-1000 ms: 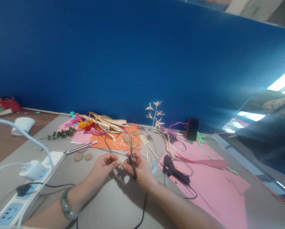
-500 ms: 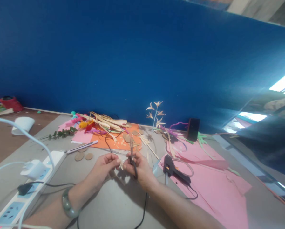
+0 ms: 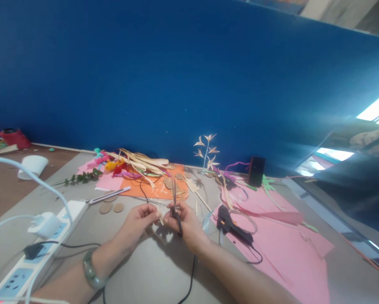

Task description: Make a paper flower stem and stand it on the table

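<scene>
My left hand (image 3: 137,221) pinches a small pale straw-coloured piece (image 3: 160,217) between thumb and fingers, just above the grey table. My right hand (image 3: 186,223) is closed round the dark handles of a pair of scissors (image 3: 175,205), whose blades point up and away from me. Both hands meet at the middle of the table, fingertips almost touching. A green bangle (image 3: 90,270) sits on my left wrist.
A black glue gun (image 3: 230,225) lies on pink paper (image 3: 281,249) to the right. Straw strips and pipe cleaners (image 3: 135,164) lie on an orange sheet (image 3: 157,188) behind. A white power strip (image 3: 37,249) with plugs lies left. A straw sprig (image 3: 206,152) stands by the blue wall.
</scene>
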### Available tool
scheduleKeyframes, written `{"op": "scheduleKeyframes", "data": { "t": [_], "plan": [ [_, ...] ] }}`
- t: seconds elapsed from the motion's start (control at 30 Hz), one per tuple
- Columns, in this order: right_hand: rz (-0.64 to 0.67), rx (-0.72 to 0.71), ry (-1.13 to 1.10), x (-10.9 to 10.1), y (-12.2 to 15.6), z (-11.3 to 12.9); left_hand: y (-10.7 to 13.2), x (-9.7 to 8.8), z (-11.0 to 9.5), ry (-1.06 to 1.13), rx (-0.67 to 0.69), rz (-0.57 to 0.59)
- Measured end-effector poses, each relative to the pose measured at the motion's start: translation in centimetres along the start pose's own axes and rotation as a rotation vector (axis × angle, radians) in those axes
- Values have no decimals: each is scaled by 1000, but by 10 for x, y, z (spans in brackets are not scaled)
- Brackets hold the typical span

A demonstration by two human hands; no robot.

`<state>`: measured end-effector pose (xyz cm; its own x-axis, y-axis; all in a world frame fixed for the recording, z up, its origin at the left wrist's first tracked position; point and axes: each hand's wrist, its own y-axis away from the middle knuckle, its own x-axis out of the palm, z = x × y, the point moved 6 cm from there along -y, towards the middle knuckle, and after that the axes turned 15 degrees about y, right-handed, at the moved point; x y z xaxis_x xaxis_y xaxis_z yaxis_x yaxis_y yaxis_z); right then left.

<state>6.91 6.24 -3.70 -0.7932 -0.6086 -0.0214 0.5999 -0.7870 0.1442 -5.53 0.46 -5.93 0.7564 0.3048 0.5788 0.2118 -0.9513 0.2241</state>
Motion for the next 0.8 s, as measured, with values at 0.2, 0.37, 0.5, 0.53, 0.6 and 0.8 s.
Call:
{"op": "scheduleKeyframes", "data": {
  "t": [0.2, 0.37, 0.5, 0.53, 0.6, 0.8],
  "plan": [
    [-4, -82, 445, -12, -7, 5, 4, 9, -11, 42, 71, 84],
    [29, -196, 1224, -10, 2, 15, 4, 12, -1, -12, 15, 146],
    [63, -239, 1275, -3, 12, 20, 8, 13, -9, -130, 186, 157],
    [87, -231, 1200, -1, 14, 20, 10, 15, -11, -160, 216, 181],
    [185, -188, 978, 5, 16, 14, 13, 20, -13, -177, 218, 234],
    [523, 6, 318, 14, 12, 4, 14, 19, -18, 25, 143, 252]
  ]
}}
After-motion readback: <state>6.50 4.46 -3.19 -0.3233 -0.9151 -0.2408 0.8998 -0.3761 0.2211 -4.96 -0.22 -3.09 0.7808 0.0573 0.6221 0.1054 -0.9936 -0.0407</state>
